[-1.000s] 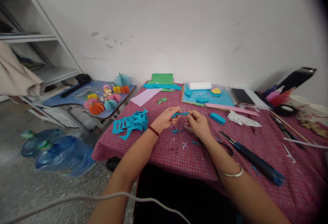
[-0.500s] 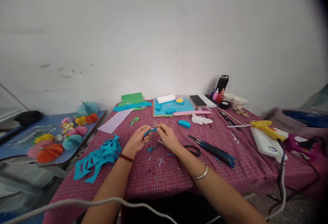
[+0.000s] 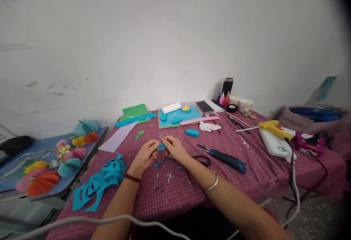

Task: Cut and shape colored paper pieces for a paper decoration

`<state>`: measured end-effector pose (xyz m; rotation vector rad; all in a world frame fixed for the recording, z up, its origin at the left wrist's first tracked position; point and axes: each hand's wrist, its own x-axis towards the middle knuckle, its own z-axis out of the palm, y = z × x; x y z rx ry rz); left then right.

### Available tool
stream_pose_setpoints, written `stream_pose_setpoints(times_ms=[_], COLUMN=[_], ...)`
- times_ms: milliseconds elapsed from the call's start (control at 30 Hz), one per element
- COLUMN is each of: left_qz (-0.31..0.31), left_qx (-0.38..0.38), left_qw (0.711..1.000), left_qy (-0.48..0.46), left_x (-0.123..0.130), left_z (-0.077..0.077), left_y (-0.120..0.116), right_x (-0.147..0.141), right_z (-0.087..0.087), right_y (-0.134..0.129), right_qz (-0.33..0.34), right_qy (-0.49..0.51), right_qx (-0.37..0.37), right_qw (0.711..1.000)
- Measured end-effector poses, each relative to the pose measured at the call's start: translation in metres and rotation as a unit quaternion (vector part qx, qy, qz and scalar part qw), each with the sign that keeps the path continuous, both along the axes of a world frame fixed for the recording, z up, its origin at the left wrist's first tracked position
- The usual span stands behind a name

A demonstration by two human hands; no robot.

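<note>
A small piece of blue paper [image 3: 161, 146] is pinched at both ends between my two hands, low over the middle of the table. My left hand [image 3: 146, 154] has its fingertips closed on the left end. On the other end, the thumb and fingers of my right hand [image 3: 174, 148] are closed too. Black scissor handles [image 3: 203, 160] show beside my right wrist; the rest is covered by the hand. Under the hands lie thin blue and white paper scraps [image 3: 169, 176]. A folded blue paper shape [image 3: 192, 133] rests to the right.
Cut blue paper [image 3: 100, 181] lies left, near lilac paper [image 3: 117, 137]. A blue utility knife [image 3: 225, 158] with its blade out lies right. Beyond it, a yellow glue gun [image 3: 274, 128] rests on a white power bank [image 3: 274, 145]. A white cable [image 3: 120, 217] crosses in front.
The blue piece has turned from slanted and long to a shorter, flatter look between my fingertips. The view has shifted a little to the right; other things lie as before.
</note>
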<state>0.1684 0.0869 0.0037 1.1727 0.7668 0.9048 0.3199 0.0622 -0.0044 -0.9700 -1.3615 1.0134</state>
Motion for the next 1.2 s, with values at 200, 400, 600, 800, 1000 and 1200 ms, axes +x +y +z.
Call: stream_pose_setpoints(times_ms=[200, 400, 600, 800, 1000, 1200], left_qz=[0.013, 0.059, 0.03, -0.045, 0.193, 0.052], left_qx=[-0.004, -0.002, 0.043, 0.155, 0.151, 0.202], left_qw=[1.0, 0.998, 0.99, 0.963, 0.961, 0.963], left_qy=[0.02, 0.022, 0.129, 0.216, 0.131, 0.17], left_x=[-0.006, -0.023, -0.03, -0.029, -0.027, -0.021], left_z=[0.003, 0.015, 0.026, 0.029, 0.028, 0.027], left_y=[0.002, 0.006, 0.001, -0.001, 0.005, -0.002], right_x=[0.002, 0.013, 0.018, 0.022, 0.017, 0.012], right_z=[0.001, 0.006, 0.007, 0.005, 0.003, 0.002], right_y=[0.002, 0.007, 0.01, 0.012, 0.003, -0.006], right_qz=[-0.045, -0.104, -0.118, -0.115, -0.058, 0.031], right_qy=[0.008, 0.038, 0.07, 0.022, -0.184, -0.237], right_qx=[0.01, 0.022, 0.02, 0.044, 0.11, 0.133], right_qw=[0.999, 0.994, 0.99, 0.992, 0.975, 0.962])
